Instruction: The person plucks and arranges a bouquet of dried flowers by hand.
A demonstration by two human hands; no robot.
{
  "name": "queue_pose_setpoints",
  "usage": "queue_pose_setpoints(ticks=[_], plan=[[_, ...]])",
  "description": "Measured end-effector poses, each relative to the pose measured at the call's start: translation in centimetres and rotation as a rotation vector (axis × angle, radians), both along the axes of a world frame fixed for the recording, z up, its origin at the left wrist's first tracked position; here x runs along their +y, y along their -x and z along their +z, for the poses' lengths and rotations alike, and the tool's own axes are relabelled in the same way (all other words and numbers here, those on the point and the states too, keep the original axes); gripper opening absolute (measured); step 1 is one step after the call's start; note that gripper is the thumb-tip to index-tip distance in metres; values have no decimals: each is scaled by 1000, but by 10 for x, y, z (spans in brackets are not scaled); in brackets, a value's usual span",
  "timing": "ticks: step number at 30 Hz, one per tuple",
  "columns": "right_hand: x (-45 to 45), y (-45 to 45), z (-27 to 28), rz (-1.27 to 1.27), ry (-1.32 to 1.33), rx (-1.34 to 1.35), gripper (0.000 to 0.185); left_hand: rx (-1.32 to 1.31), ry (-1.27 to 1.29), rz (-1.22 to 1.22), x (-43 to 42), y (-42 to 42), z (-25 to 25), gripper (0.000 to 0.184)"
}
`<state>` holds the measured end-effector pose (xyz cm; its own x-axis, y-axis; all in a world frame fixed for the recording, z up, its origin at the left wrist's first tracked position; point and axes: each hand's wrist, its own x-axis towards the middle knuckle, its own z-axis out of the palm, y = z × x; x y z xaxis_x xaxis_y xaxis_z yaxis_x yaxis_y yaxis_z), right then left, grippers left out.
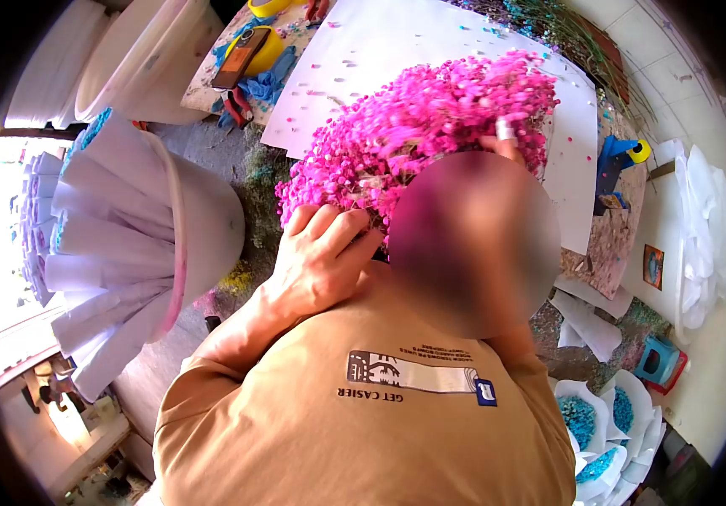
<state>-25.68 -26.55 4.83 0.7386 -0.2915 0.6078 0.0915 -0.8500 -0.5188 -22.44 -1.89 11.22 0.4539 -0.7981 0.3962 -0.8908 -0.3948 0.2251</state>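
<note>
A big bunch of bright pink baby's breath (414,118) lies over the white sheet (329,51) in front of my chest. My left hand (325,257) is closed at the bunch's near left edge, its fingers curled into the lower blooms and stems. At the right side of the bunch is my right hand (498,185), mostly hidden by a blurred round patch. One finger of it, with a white wrap (505,129) round it, shows against the blossoms; how the other fingers are held is not visible.
On the left stands a white tub (207,194) with paper-wrapped bunches (110,202). A phone (241,57), blue gloves (270,80) and red-handled cutters (235,108) lie at the table's upper left. A blue tool (616,160) is on the right; wrapped blue flowers (578,420) stand lower right.
</note>
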Motion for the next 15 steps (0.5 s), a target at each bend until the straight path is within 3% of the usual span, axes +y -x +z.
queue_pose_setpoints(ticks=[7,9,10,11,12,15], plan=[[16,17,25,-18,-26,-25,82,-51,41,-50,12,-31,-6,39],[28,28,29,100,-245,-61,73,-52,41,-81,16,-39,-6,38],[36,38,40,200,-286,31,61,-66,67,-96,19,-43,-5,36],[42,37,53,380,-404,-59,45,-78,91,-110,22,-46,-5,34],[71,37,54,289,-538,-16,39,-70,86,-118,27,-49,-4,34],[76,28,40,432,-65,-30,42,-76,135,-192,36,-56,-1,30]])
